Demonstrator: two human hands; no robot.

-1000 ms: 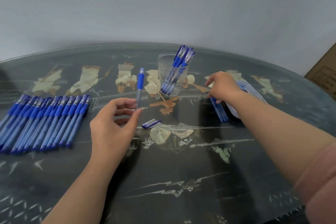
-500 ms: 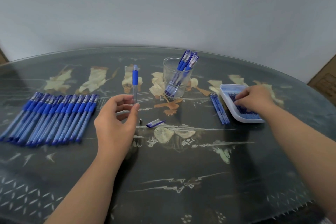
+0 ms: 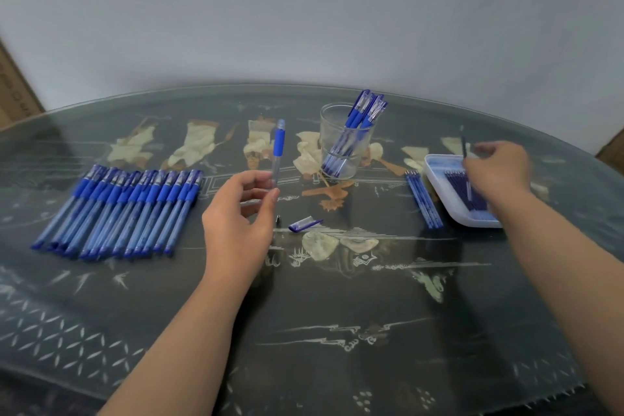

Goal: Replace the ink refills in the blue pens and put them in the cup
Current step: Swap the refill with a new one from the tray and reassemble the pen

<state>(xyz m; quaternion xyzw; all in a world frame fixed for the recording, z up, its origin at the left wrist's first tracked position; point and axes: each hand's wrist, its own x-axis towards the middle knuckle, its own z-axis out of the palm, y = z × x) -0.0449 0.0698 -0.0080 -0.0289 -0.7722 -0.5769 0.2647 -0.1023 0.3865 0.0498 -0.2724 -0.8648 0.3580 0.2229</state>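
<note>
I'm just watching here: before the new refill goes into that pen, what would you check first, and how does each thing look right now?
1. Pen barrel held upright in left hand: ok.
2. Barrel emptied of its old refill: cannot tell.
3. Refill gripped by right hand above the white tray: ok, though blurred.
4. Metal tip and pen cap lying within reach on the table: ok.
5. Room left in the glass cup: ok.

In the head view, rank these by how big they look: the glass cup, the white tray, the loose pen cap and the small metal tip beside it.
1. White tray, though the right hand covers part of it.
2. Glass cup; it stands farther back, so its place against the tray is unsure.
3. Loose pen cap.
4. Metal tip, clearly smallest.
</note>
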